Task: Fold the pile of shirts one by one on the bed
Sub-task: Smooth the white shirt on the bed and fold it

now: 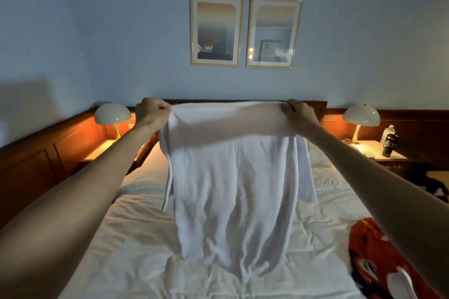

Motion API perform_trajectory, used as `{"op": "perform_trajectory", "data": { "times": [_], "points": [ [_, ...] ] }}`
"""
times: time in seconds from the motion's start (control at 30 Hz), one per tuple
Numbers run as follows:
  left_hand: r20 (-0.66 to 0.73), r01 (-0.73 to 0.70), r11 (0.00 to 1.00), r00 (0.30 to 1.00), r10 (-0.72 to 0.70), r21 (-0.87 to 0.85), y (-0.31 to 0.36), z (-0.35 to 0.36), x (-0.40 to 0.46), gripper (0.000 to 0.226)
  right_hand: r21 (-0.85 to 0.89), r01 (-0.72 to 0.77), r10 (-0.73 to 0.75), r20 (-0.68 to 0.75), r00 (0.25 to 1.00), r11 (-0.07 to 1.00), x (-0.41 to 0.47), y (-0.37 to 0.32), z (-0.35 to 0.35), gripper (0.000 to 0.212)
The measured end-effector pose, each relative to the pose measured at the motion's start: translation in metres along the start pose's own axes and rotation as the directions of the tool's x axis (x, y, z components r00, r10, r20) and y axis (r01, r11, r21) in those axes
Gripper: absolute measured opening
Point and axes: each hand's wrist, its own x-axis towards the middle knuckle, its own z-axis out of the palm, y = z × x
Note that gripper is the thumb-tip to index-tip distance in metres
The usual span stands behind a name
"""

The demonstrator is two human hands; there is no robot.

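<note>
Pale blue wall (97, 31) fills the upper half of the view, with two framed prints (245, 31) hanging side by side at twelve o'clock above a dark wooden headboard (323, 105). At nine o'clock a white dome lamp (113, 114) glows on a wooden bedside shelf (102, 150) set into panelling. The left hand (151, 113) is raised at about eleven o'clock, fingers curled and pinching one top corner of a white shirt (233, 177). The shirt hangs spread between both hands over the middle of the bed (136, 238), its lower hem reaching the rumpled white duvet near six o'clock. The right hand (298, 115), at about one o'clock, grips the other top corner with curled fingers. Behind the shirt lie white pillows (325, 172). At three o'clock a second dome lamp (361, 115) stands on a lit nightstand (369, 150) beside a dark cup (390, 144) and a plastic bottle (389, 130). At five o'clock a red patterned garment (371, 262) lies on the duvet, partly behind the right forearm.
</note>
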Motion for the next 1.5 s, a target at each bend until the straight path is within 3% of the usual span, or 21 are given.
{"op": "perform_trajectory", "data": {
  "times": [0.13,0.2,0.3,0.37,0.47,0.53,0.6,0.7,0.8,0.93,1.07,1.23,1.37,1.43,1.5],
  "points": [
    [0.167,0.274,0.948,0.955,-0.247,-0.161,-0.042,0.015,-0.020,0.022,0.016,0.008,-0.010,0.123,0.992,1.000,-0.041,0.007,0.046,0.029],
    [0.190,0.371,0.904,0.923,-0.334,-0.212,-0.068,0.014,-0.025,0.029,0.118,-0.022,-0.003,0.202,0.979,0.993,-0.065,0.004,0.069,0.032],
    [0.104,0.422,0.862,0.906,-0.410,-0.281,-0.091,0.005,-0.024,0.028,0.346,-0.128,-0.007,0.364,0.931,0.930,-0.095,-0.018,0.095,0.034],
    [0.010,0.424,0.842,0.895,-0.447,-0.334,-0.090,-0.010,-0.013,0.021,0.534,-0.214,-0.100,0.499,0.861,0.818,-0.111,-0.042,0.107,0.034],
    [-0.158,0.330,0.891,0.907,-0.391,-0.312,-0.069,-0.032,0.021,0.025,0.664,-0.365,-0.238,0.638,0.733,0.653,-0.126,-0.075,0.121,0.046],
    [-0.280,0.269,0.941,0.905,-0.319,-0.203,-0.043,-0.037,0.045,0.025,0.708,-0.414,-0.309,0.653,0.691,0.572,-0.130,-0.088,0.123,0.021],
    [-0.272,0.205,0.958,0.928,-0.255,-0.199,-0.011,-0.024,0.061,0.022,0.742,-0.453,-0.352,0.647,0.677,0.494,-0.133,-0.087,0.120,0.009],
    [-0.170,0.107,0.979,0.976,-0.137,-0.173,0.030,0.037,0.068,0.022,0.778,-0.469,-0.360,0.616,0.700,0.418,-0.131,-0.057,0.106,0.020],
    [0.016,0.045,0.989,0.999,-0.044,-0.143,0.050,0.132,0.053,0.022,0.754,-0.521,-0.235,0.634,0.737,0.400,-0.131,0.003,0.097,0.033],
    [0.257,0.084,0.989,0.965,-0.050,-0.125,0.032,0.283,0.006,0.021,0.664,-0.626,0.057,0.666,0.744,0.409,-0.157,0.121,0.099,0.037],
    [0.433,0.161,0.986,0.892,-0.128,-0.040,-0.019,0.448,-0.078,0.026,0.509,-0.754,0.404,0.639,0.654,0.415,-0.215,0.269,0.126,0.011],
    [0.568,0.253,0.965,0.785,-0.247,0.071,-0.120,0.640,-0.211,0.027,0.243,-0.862,0.767,0.393,0.507,0.445,-0.308,0.447,0.200,0.016],
    [0.590,0.255,0.961,0.761,-0.269,0.109,-0.180,0.735,-0.280,0.030,0.086,-0.901,0.878,0.206,0.433,0.425,-0.352,0.539,0.255,0.012],
    [0.602,0.243,0.962,0.752,-0.269,0.125,-0.198,0.765,-0.298,0.030,0.042,-0.906,0.889,0.180,0.421,0.421,-0.363,0.564,0.271,0.008],
    [0.611,0.205,0.967,0.749,-0.254,0.151,-0.207,0.787,-0.310,0.028,-0.041,-0.897,0.882,0.203,0.425,0.441,-0.372,0.577,0.283,0.017]
  ]
}}
